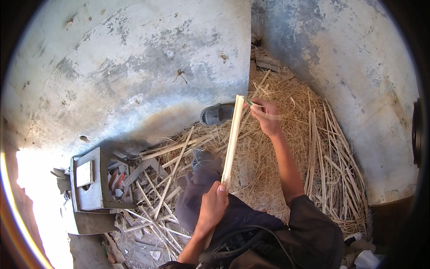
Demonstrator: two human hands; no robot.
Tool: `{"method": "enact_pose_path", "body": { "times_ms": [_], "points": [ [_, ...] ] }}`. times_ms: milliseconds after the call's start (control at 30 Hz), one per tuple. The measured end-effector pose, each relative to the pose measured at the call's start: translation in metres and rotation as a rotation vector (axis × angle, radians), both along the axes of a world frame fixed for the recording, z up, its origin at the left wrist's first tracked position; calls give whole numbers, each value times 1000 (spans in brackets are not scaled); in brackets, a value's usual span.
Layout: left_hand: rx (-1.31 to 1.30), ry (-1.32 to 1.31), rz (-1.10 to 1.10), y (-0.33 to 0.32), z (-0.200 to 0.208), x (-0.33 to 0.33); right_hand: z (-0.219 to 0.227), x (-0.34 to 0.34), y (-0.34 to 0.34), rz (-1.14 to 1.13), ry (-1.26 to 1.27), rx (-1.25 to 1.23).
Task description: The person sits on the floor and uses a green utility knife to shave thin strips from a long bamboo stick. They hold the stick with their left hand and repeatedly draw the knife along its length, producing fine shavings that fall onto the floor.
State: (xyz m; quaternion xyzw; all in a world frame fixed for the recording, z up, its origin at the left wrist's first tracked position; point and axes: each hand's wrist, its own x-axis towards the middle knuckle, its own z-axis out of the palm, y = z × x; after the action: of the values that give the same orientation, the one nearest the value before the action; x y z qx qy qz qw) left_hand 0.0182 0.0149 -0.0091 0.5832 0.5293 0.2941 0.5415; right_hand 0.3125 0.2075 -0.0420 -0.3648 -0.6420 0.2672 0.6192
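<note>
My left hand [214, 204] is closed around the lower end of a long, pale bundle of bamboo strips [233, 139], which slants up and slightly right in front of me. At its upper end, my right hand [266, 114] is closed on a thin strip [260, 110], pale with a green part by the fingertips. Motion blurs this strip, and whether it is still joined to the bundle I cannot tell. Below the bundle, my dark-clothed leg [190, 206] is bent.
A worn wooden box stool [92, 179] stands at the left with odds and ends inside. Straw-like shavings [268, 161] cover the floor, and long split strips [329, 157] lie at the right. A dark sandal [217, 114] rests by the peeling wall [148, 67].
</note>
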Motion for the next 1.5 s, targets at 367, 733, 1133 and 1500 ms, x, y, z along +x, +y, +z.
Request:
{"method": "enact_pose_path", "body": {
  "times_ms": [367, 733, 1133, 1500],
  "points": [
    [239, 92, -214, -3, 12, -9, 14, -2, -25, 504, 488, -415],
    [237, 288, -93, 3, 23, 3, 30, -28, -76, 326, 338, -198],
    [233, 273, -142, 18, 41, 6, 51, -64, -94, 135, 355, -441],
    [47, -74, -153, 19, 24, 5, 19, -63, -84, 61, 181, -212]
  ]
}}
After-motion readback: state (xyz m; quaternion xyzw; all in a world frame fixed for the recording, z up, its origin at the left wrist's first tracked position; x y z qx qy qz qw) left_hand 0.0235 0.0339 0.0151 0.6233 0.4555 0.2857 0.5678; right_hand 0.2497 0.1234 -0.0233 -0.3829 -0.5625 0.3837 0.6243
